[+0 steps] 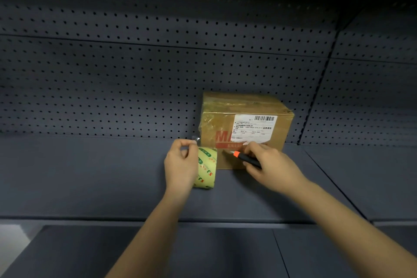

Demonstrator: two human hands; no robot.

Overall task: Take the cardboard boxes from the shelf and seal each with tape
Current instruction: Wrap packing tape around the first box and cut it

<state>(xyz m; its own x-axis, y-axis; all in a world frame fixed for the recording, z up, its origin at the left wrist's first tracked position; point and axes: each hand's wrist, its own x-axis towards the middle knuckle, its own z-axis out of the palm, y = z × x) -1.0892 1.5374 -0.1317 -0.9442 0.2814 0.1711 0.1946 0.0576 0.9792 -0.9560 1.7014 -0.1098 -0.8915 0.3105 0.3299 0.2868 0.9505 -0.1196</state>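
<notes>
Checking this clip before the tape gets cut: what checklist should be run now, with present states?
1. The left hand holds the tape roll: ok.
2. The right hand grips the knife: ok.
3. Knife tip points towards the tape roll: ok.
4. Blade apart from the left hand: ok.
5. Tape end stuck to the cardboard box: cannot tell.
6. Box sits flat on the shelf: ok.
</notes>
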